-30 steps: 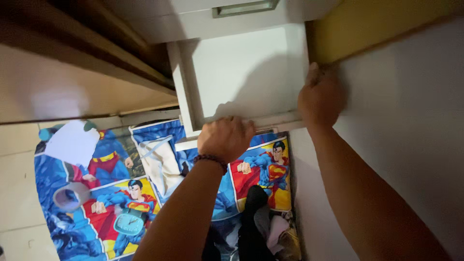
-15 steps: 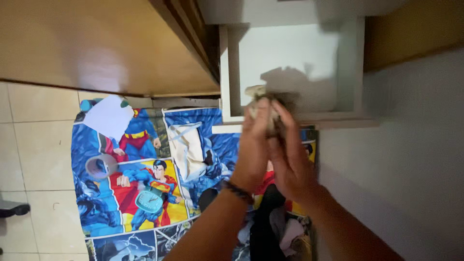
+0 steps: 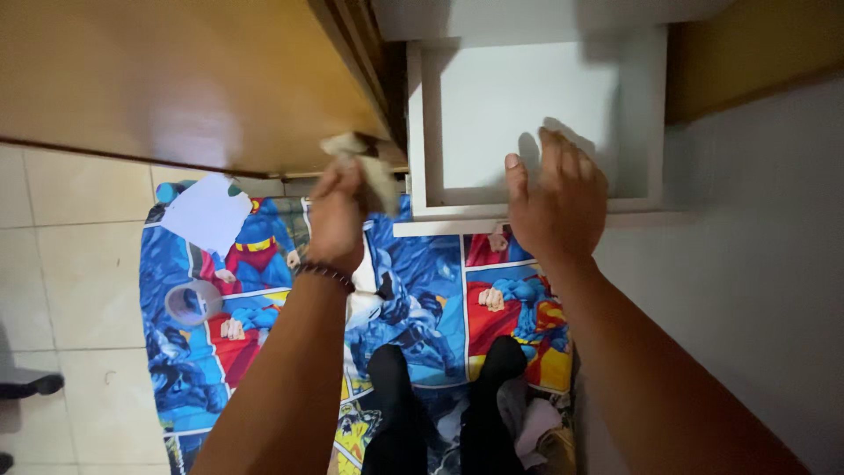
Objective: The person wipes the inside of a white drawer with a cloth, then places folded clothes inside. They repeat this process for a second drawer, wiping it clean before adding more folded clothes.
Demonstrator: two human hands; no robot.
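My left hand (image 3: 338, 215) is closed around a small crumpled beige cloth (image 3: 369, 167), held up in front of the wooden cabinet door's lower edge. My right hand (image 3: 554, 198) is open with fingers spread, hovering over the front rim of a pulled-out white drawer (image 3: 426, 114) that looks bare inside. A beaded bracelet sits on my left wrist. Both forearms reach up from the bottom of the view.
A wooden cabinet door (image 3: 176, 79) stands open at upper left. Below lies a colourful comic-print mat (image 3: 431, 299) with a white paper (image 3: 207, 211), a tape roll (image 3: 189, 303) and a pale bag. My dark-socked feet (image 3: 440, 405) stand on it. White wall at right.
My hands, joined on the cloth at the drawer front half a second ago, have parted: the left carried the cloth leftward, the right opened over the drawer rim.
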